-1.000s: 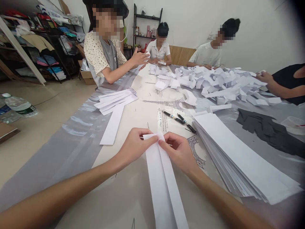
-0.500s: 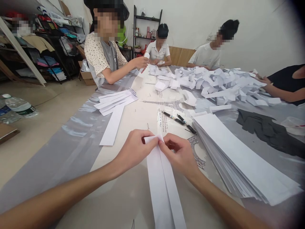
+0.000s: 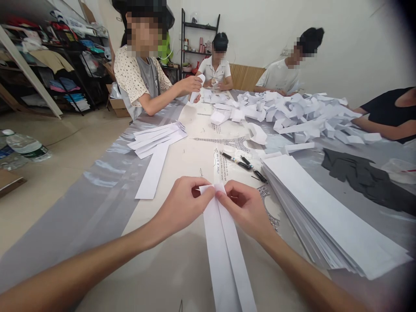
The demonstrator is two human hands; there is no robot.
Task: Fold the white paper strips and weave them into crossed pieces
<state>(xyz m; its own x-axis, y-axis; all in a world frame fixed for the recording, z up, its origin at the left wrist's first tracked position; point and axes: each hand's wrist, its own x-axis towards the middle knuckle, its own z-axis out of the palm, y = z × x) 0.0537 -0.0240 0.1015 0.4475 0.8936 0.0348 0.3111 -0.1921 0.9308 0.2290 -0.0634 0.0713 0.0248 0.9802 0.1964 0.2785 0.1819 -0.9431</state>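
I see the left hand (image 3: pixel 182 203) and right hand (image 3: pixel 245 206) meeting at the far end of a long folded paper strip (image 3: pixel 224 247), which lies lengthwise on the surface (image 3: pixel 169 268) and runs toward me. Fingers of both hands are pinched narrow on the strip's top corners, thumbs on top. Just right of the right hand sits a tall stack of flat strips (image 3: pixel 325 216). Two pens (image 3: pixel 243 164) lie beyond the hands. Farther off, a heap of folded pieces (image 3: pixel 299 117); other people sit around it.
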